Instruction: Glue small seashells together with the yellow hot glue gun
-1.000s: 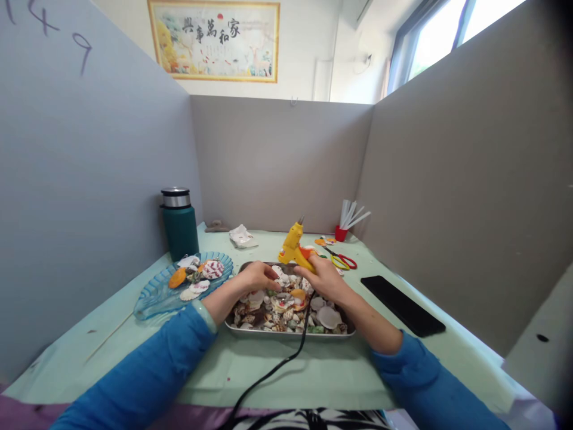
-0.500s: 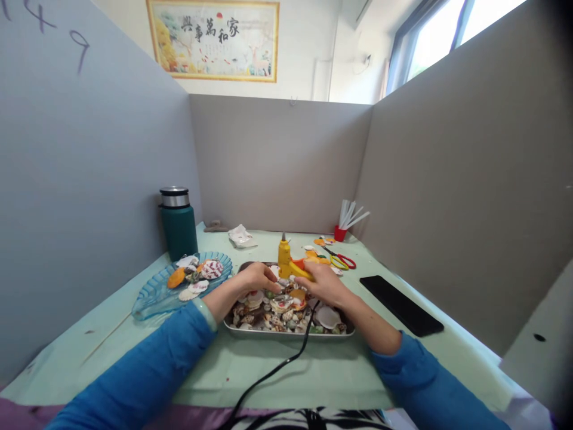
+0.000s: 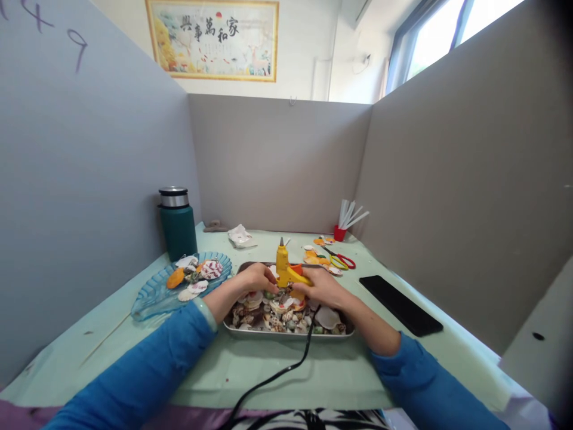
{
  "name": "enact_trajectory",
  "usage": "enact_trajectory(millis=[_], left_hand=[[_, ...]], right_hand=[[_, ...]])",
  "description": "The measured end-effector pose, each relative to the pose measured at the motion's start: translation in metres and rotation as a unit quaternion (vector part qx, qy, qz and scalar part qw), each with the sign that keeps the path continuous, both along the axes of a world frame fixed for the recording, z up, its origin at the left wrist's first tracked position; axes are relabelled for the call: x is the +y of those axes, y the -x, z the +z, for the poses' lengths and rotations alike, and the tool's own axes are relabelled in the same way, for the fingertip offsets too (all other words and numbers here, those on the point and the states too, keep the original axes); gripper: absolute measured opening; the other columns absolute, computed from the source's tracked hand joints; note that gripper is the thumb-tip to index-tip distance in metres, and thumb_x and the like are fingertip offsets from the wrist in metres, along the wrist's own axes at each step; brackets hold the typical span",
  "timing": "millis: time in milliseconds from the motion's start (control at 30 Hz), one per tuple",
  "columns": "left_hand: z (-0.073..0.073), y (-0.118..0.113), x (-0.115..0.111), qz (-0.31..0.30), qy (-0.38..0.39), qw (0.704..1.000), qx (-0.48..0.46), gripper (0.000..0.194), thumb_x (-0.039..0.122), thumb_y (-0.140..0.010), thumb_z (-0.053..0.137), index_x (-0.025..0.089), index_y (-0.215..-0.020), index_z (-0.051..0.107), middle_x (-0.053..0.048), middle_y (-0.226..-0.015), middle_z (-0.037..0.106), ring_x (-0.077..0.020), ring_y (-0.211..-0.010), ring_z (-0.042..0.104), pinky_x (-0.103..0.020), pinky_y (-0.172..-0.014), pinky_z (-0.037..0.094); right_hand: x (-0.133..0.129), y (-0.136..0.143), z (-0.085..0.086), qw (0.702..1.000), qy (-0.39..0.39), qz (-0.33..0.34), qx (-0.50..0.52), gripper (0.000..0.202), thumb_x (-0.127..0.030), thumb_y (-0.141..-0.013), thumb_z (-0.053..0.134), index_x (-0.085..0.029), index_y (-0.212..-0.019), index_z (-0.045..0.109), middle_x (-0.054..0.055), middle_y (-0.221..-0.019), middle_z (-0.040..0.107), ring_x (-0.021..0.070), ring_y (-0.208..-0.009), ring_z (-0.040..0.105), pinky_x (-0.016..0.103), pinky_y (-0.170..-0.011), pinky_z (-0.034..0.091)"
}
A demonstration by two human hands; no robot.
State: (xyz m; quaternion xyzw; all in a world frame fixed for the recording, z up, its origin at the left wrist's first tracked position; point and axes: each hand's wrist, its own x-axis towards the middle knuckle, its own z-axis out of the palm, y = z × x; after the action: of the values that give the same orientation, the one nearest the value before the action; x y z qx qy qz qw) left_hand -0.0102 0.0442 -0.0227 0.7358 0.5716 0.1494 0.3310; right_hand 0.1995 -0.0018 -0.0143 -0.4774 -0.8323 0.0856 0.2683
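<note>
My right hand [image 3: 321, 286] is wrapped round the handle of a yellow hot glue gun [image 3: 282, 266], held nozzle up above the far part of a metal tray [image 3: 286, 335]. A black cord [image 3: 295, 363] trails from under that hand toward me. Over the tray's left side, my left hand [image 3: 258, 278] has its fingers bent together in a pinch, with the fingertips close to the glue gun's body. What they hold is hidden or too small to name. Seashells [image 3: 280, 319] of several kinds fill the tray, including a large pale scallop shell [image 3: 328, 318] at the right.
To the left stand a blue glass dish [image 3: 152, 297] with shells, a thin stick [image 3: 106, 339] and a green bottle [image 3: 178, 233]. On the right lie scissors [image 3: 344, 261], more shells [image 3: 316, 257] and a black phone [image 3: 400, 304]. Behind are glue sticks [image 3: 349, 214] in a red cup [image 3: 339, 233] and crumpled wrapping [image 3: 240, 236].
My right hand has lowered the glue gun slightly and shifted its body a little to the left, nearer my left fingertips. My left hand has hardly moved.
</note>
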Motion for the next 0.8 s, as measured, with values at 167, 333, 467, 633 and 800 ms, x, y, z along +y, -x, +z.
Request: enact_trajectory(millis=[167, 333, 467, 633, 800], left_hand=[[0.0016, -0.0015, -0.0029, 0.000, 0.003, 1.000, -0.006, 0.040, 0.034, -0.050, 0.074, 0.017, -0.087, 0.070, 0.002, -0.063, 0.062, -0.0061, -0.042, 0.040, -0.019, -0.039, 0.030], [0.0004, -0.0015, -0.0022, -0.011, -0.008, 1.000, -0.001, 0.035, 0.032, -0.051, 0.073, 0.017, -0.082, 0.071, 0.001, -0.064, 0.063, -0.0066, -0.046, 0.045, -0.018, -0.044, 0.035], [0.0028, -0.0017, -0.0047, -0.013, 0.007, 1.000, 0.004, 0.037, 0.036, -0.052, 0.072, 0.018, -0.085, 0.070, 0.003, -0.061, 0.061, -0.0061, -0.041, 0.041, -0.019, -0.041, 0.033], [0.0032, -0.0016, -0.0054, -0.017, 0.013, 1.000, 0.012, 0.037, 0.037, -0.054, 0.071, 0.019, -0.086, 0.070, 0.003, -0.060, 0.060, -0.0055, -0.037, 0.040, -0.020, -0.039, 0.033], [0.0054, -0.0014, -0.0087, -0.022, 0.002, 1.000, 0.015, 0.038, 0.038, -0.054, 0.071, 0.019, -0.087, 0.070, 0.001, -0.068, 0.063, -0.0053, -0.039, 0.042, -0.019, -0.039, 0.035]], right_hand=[[-0.0003, 0.0002, -0.0009, 0.996, -0.057, -0.048, 0.039, 0.027, -0.040, -0.084, 0.051, -0.014, -0.084, 0.059, 0.004, -0.077, 0.061, 0.0146, -0.067, 0.051, 0.023, -0.058, 0.032], [-0.0011, -0.0002, 0.0006, 0.998, -0.042, -0.035, 0.013, 0.026, -0.040, -0.083, 0.052, -0.015, -0.081, 0.059, 0.004, -0.077, 0.062, 0.0156, -0.069, 0.053, 0.023, -0.060, 0.033], [-0.0014, -0.0012, 0.0014, 0.999, -0.029, -0.044, -0.001, 0.024, -0.038, -0.081, 0.053, -0.015, -0.079, 0.059, 0.004, -0.076, 0.062, 0.0155, -0.067, 0.052, 0.023, -0.059, 0.033], [-0.0019, -0.0027, 0.0021, 0.997, -0.053, -0.051, 0.014, 0.026, -0.039, -0.084, 0.050, -0.015, -0.081, 0.058, 0.004, -0.077, 0.062, 0.0154, -0.068, 0.052, 0.023, -0.059, 0.032], [-0.0022, -0.0060, 0.0034, 0.999, -0.007, -0.012, -0.048, 0.021, -0.037, -0.079, 0.057, -0.016, -0.077, 0.059, 0.003, -0.074, 0.062, 0.0149, -0.066, 0.052, 0.023, -0.056, 0.030]])
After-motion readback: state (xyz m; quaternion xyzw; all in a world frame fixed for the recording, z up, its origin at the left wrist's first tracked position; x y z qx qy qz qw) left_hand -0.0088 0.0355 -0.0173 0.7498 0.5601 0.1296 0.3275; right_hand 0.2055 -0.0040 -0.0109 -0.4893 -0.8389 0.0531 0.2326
